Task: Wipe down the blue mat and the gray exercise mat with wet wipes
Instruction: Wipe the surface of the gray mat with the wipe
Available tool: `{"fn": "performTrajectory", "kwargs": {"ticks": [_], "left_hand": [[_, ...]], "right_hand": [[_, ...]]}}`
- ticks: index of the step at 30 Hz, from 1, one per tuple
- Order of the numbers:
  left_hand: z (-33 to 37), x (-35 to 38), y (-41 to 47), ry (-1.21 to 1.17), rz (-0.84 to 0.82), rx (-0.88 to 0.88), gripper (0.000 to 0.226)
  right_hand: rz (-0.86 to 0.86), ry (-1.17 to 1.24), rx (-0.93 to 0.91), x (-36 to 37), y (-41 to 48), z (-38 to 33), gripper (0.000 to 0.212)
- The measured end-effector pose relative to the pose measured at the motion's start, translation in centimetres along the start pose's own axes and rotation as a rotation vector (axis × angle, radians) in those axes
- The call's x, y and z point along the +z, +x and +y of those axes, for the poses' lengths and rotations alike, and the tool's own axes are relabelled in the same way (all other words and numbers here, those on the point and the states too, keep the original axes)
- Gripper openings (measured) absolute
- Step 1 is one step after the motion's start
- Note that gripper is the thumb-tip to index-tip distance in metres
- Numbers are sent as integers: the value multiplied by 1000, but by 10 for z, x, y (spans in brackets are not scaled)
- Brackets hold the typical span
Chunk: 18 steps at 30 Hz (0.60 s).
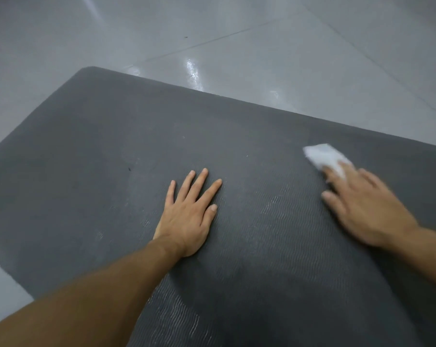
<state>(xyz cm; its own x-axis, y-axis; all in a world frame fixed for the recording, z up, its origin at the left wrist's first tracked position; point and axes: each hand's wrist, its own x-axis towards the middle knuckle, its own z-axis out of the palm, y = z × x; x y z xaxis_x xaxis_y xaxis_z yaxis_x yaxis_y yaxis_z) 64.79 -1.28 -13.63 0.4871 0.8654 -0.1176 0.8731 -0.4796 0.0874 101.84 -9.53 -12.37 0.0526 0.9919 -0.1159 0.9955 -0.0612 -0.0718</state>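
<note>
The mat point(106, 151), dark gray with a fine wavy ribbing, lies flat on the floor and fills most of the view, its far edge running from upper left down to the right and one rounded corner at the top left. Faint pale streaks show on the ribbing near the middle and toward the near edge. A white wipe point(321, 155), folded or bunched, lies on the mat's right part, close to the far edge. The right hand point(362, 206) rests on the wipe's near end, its grip spread, the fingers stretched out flat and pressing the wipe to the mat; the hand is blurred. The left hand point(189, 216) lies palm down on the mat near the middle, well apart from the wipe, its grip spread too and holding nothing. The floor point(212, 33) is glossy pale gray, with thin seams and bright glints beyond the far edge.
</note>
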Motion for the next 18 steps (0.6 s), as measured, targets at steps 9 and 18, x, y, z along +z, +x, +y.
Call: {"fn": "performTrajectory", "kwargs": {"ticks": [9,18], "left_hand": [[-3,2,-1,10,19,6,60],[-3,1,-2,4,3,4,61]], "right_hand": [[-152,130,-174,-16,-14,-33,70],[-106,-15,-652,13,-39,-84,68]]}}
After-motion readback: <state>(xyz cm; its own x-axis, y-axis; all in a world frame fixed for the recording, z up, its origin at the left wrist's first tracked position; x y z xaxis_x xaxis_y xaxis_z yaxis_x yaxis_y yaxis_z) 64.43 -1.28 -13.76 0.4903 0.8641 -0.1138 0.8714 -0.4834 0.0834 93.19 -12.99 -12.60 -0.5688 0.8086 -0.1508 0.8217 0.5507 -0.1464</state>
